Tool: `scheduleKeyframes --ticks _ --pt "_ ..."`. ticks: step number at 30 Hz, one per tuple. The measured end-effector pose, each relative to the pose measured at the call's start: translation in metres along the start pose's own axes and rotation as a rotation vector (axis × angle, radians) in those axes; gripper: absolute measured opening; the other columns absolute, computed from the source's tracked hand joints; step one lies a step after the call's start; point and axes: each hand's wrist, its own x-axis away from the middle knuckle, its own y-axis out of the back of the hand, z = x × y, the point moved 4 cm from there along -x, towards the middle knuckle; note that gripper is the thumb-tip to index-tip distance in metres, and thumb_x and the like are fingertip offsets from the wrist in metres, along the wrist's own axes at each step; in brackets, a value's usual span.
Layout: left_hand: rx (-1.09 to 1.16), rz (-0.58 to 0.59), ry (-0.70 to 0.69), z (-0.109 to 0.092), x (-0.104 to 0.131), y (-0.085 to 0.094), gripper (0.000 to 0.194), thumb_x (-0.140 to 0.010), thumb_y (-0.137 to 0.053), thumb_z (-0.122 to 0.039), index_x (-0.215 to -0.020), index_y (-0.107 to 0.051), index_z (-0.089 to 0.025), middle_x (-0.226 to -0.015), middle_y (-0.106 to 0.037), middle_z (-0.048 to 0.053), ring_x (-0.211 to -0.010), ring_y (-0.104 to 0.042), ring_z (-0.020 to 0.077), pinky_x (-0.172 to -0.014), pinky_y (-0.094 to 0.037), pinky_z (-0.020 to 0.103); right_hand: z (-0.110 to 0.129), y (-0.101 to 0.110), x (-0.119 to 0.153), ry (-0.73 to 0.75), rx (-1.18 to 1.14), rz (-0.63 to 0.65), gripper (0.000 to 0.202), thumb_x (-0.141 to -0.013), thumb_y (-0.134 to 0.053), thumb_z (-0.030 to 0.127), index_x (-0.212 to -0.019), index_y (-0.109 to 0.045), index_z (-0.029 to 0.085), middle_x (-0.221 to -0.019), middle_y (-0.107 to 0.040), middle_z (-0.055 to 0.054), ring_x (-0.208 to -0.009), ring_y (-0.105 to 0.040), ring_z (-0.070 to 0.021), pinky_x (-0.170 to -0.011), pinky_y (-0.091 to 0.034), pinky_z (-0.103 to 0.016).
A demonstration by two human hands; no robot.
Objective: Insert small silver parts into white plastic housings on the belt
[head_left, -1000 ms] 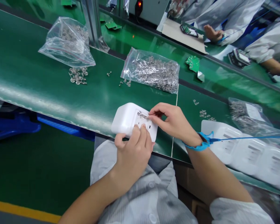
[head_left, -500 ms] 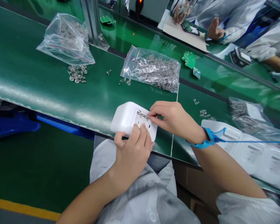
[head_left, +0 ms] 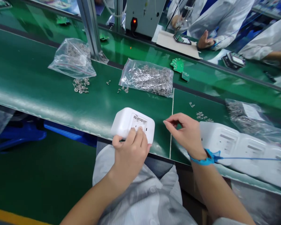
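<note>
The white case (head_left: pixel 128 120) sits on the green table (head_left: pixel 96 109), gripped by the left hand (head_left: pixel 132 150) — probably so it won't slide. Beside the case, the right hand (head_left: pixel 186 132) keeps its fingertips close together — I cannot tell if they hold anything. Behind the case lies a bag of metal bits (head_left: pixel 152 78).

The left hand (head_left: pixel 131 150) rests on a case (head_left: pixel 119 122) near the front edge of the bench (head_left: pixel 37 76); the right hand (head_left: pixel 187 131) is to the case's right. Behind the case lies a middle bag (head_left: pixel 148 77). A left bag (head_left: pixel 72 57) lies beside a post (head_left: pixel 90 31), with a pile of parts (head_left: pixel 81 85) before it. Right of the right hand, more cases (head_left: pixel 245 153) form a row, a right bag (head_left: pixel 245 114) behind them.
</note>
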Motion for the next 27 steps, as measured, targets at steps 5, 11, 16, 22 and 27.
scheduleKeyframes --ticks 5,11,16,22,27 --pt "-0.019 0.040 -0.048 -0.003 -0.001 0.001 0.021 -0.101 -0.055 -0.030 -0.111 -0.071 -0.021 -0.124 -0.075 0.001 -0.109 -0.063 0.0238 -0.078 -0.028 0.047 0.012 -0.010 0.015 0.020 -0.080 -0.018 0.006 -0.095 -0.060 0.020 -0.090 -0.063 0.022 -0.086 -0.068 -0.006 -0.075 -0.062 -0.0191 -0.068 -0.051 -0.034" --pt "-0.024 0.079 -0.040 -0.003 -0.003 0.001 0.021 -0.101 -0.058 -0.034 -0.111 -0.072 -0.022 -0.127 -0.074 0.003 -0.107 -0.064 0.0256 -0.082 -0.027 0.048 0.024 -0.036 -0.031 0.176 -0.132 0.291 0.013 -0.091 -0.060 0.011 -0.086 -0.070 0.017 -0.091 -0.071 -0.007 -0.085 -0.065 -0.0209 -0.077 -0.049 -0.033" --pt "-0.023 0.094 -0.034 -0.004 -0.003 0.000 0.020 -0.102 -0.057 -0.032 -0.108 -0.072 -0.022 -0.127 -0.074 0.002 -0.108 -0.064 0.0242 -0.081 -0.026 0.049 0.024 -0.039 -0.056 0.195 -0.085 0.464 0.014 -0.085 -0.064 0.007 -0.080 -0.074 0.015 -0.083 -0.071 -0.004 -0.076 -0.063 -0.0173 -0.071 -0.044 -0.029" --pt "-0.015 0.102 -0.039 -0.003 -0.003 0.001 0.020 -0.102 -0.056 -0.032 -0.110 -0.072 -0.023 -0.128 -0.073 0.002 -0.108 -0.063 0.0257 -0.083 -0.027 0.049 0.031 -0.042 -0.075 0.232 0.017 0.634 0.015 -0.079 -0.067 0.006 -0.071 -0.074 0.017 -0.074 -0.070 -0.003 -0.068 -0.060 -0.0156 -0.063 -0.038 -0.028" --pt "-0.006 0.101 -0.065 -0.001 -0.005 0.004 0.018 -0.101 -0.057 -0.030 -0.113 -0.069 -0.024 -0.127 -0.073 0.002 -0.109 -0.064 0.0261 -0.083 -0.027 0.049 0.035 -0.045 -0.090 0.259 0.075 0.710 0.016 -0.075 -0.070 0.005 -0.065 -0.072 0.018 -0.067 -0.067 -0.002 -0.062 -0.057 -0.0145 -0.059 -0.036 -0.029"
